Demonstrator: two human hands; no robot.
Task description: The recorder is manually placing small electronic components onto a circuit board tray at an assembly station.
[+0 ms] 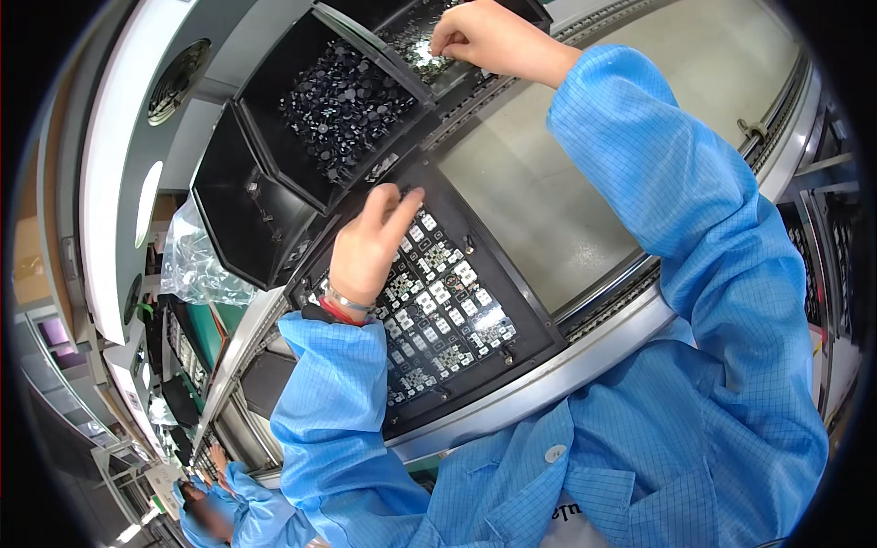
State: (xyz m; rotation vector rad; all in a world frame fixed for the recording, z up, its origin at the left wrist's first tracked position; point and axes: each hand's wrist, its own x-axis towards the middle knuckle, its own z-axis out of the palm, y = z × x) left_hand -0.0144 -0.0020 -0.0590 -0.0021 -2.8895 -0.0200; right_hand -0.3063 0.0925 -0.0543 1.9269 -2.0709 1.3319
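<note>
Fingers (402,203) hover over black tray (512,301), bins (274,100) beyond.

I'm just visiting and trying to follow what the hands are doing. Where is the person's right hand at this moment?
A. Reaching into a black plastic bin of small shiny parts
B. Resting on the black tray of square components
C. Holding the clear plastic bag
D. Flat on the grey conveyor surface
A: the right hand is pinching down among small shiny parts in the far black plastic bin, while the left hand is over the black tray of square components.

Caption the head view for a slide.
Left hand over a black fixture tray of small parts; right hand picks in a parts bin.
</note>
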